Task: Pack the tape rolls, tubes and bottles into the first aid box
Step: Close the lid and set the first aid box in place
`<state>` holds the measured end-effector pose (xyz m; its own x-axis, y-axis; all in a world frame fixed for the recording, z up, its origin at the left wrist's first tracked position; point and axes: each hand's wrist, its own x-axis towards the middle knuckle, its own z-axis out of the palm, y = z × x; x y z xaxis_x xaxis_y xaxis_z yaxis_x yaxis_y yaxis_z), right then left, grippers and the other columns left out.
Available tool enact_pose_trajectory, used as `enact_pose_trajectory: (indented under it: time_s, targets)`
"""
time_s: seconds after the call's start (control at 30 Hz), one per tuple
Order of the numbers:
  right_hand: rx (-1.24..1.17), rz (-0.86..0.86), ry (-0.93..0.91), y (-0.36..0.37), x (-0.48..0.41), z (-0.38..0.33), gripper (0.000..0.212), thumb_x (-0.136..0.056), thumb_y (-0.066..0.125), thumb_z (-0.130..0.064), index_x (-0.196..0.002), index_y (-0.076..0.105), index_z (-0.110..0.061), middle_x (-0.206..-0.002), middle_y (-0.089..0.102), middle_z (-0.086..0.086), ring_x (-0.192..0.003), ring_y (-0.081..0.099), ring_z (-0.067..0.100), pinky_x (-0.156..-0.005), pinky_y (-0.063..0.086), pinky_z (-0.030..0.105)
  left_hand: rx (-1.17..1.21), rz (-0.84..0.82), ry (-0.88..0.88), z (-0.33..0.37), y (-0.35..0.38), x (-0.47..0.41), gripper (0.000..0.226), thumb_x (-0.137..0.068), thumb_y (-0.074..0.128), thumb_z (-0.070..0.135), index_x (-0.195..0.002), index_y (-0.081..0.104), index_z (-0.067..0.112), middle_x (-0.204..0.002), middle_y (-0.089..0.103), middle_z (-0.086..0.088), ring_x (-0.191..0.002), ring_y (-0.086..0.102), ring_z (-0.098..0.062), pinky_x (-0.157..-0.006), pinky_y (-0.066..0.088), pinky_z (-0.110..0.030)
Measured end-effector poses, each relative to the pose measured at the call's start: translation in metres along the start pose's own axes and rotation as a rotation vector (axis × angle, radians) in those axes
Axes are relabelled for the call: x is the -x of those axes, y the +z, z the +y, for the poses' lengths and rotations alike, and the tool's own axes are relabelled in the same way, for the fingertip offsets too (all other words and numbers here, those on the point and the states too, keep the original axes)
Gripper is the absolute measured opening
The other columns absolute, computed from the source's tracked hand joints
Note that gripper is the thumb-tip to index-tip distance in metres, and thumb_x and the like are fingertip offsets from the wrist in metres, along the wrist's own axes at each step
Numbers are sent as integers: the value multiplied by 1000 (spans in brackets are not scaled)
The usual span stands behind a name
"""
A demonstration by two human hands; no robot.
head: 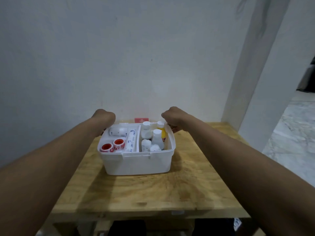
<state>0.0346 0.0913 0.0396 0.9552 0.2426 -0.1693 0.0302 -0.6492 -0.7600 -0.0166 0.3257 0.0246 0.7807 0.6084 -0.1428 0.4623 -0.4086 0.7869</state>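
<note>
The white first aid box (136,163) stands open in the middle of the wooden table (153,189). Two red-and-white tape rolls (112,145) lie in its front left compartment, with a white bandage roll (118,131) behind them. A long white wrapped tube (131,140) fills the narrow middle slot. On the right stand white-capped bottles (151,133), a yellow bottle (162,132) and two small white rolls (150,147). My left hand (104,117) and my right hand (173,119) curl over the box's rear corners and grip the folded-back lid (141,120), which bears a red cross label. The fingertips are mostly hidden.
A white wall rises right behind the table. A white pillar (255,82) stands at the back right, with tiled floor (293,133) beyond it. Bare wood lies in front of and beside the box.
</note>
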Motion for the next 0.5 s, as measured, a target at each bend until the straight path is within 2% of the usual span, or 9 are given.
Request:
enact_pose_trajectory:
  time_s: [0.07,0.17,0.3,0.4,0.5]
  targets:
    - [-5,19,-4,1,1,-2,23,-99,42,-19,-100,56,-1,-92,61,17,-79,63,31,-71,58,38,79,-5,-10,1,0,-2,26,-96,51,12,-116,60,-3,-110,65,-19,-79,56,-29,-64,44,-34]
    - [-35,52,-1,1,3,-6,31,-101,42,-33,-111,53,-6,-104,62,14,-93,64,29,-82,58,41,212,-7,-24,4,-1,-2,32,-94,50,11,-121,58,-4,-112,66,-17,-84,57,-30,-73,45,-35]
    - [-138,113,20,-2,4,-12,51,-103,38,-45,-132,47,-5,-121,59,15,-101,63,29,-85,57,42,365,18,-16,12,-7,5,20,-93,49,10,-110,58,3,-119,67,-18,-87,57,-30,-81,48,-40]
    - [-226,109,26,-5,6,-15,64,-101,32,-56,-143,42,-8,-128,56,16,-104,60,29,-82,54,41,419,21,24,15,-15,14,22,-94,48,21,-107,60,11,-121,67,-12,-97,61,-27,-84,45,-41]
    - [-229,95,2,-8,12,-20,76,-98,24,-67,-151,35,-13,-134,53,15,-108,57,30,-80,50,41,424,5,56,20,-22,23,38,-97,44,37,-123,60,14,-122,66,-6,-106,61,-25,-88,43,-43]
